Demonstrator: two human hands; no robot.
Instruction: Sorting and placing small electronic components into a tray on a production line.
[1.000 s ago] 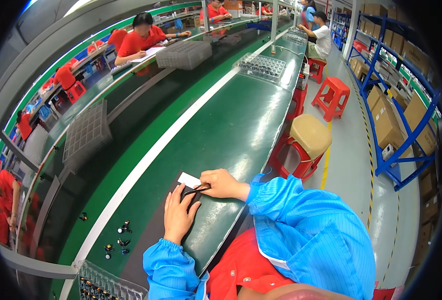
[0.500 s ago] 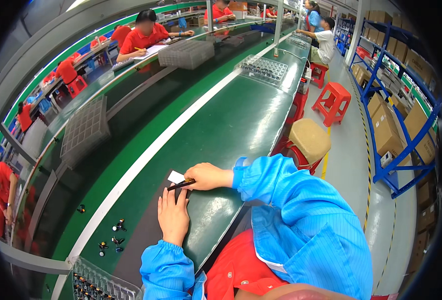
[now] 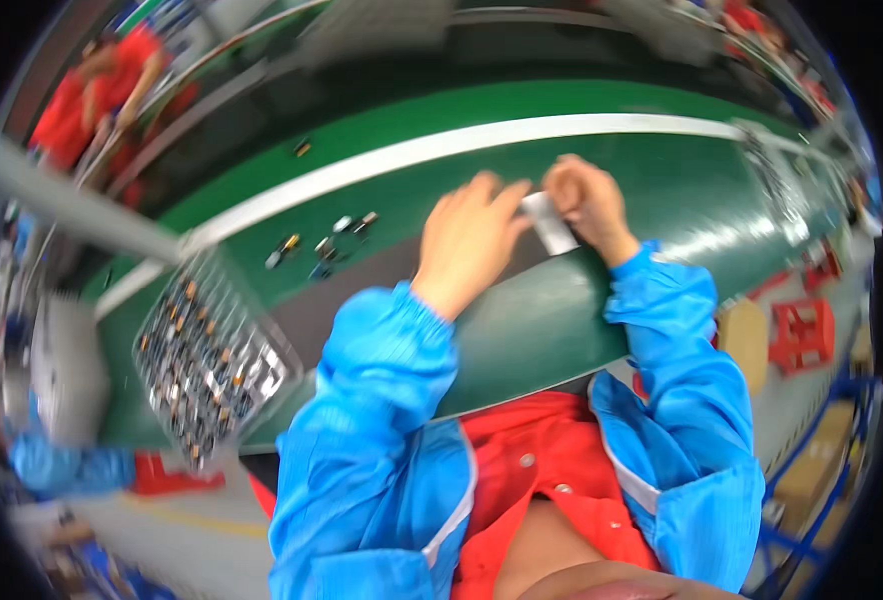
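Observation:
My left hand (image 3: 472,240) is over the dark grey mat (image 3: 357,295) on the green bench, fingers stretched and partly spread, blurred by motion. Its fingertips come close to the white slip (image 3: 552,226), which lies by the mat's right end. To the right of the slip is my right hand (image 3: 590,205), fingers curled in; what they hold, if anything, I cannot make out. The black pen-like tool is not visible now. Several small black parts with shiny and yellow bits (image 3: 347,224) lie on the bench left of my left hand.
A clear plastic tray (image 3: 277,365) full of small parts sits at the bench's left end, by a grey post (image 3: 87,200). Another clear tray (image 3: 777,185) is at the right. A white line (image 3: 442,146) runs along the bench. A red stool (image 3: 802,335) stands at right.
The view has swung round and the bench now runs across it. My hands have drawn apart, with the white slip between them. The black pen-like tool in my right hand no longer shows.

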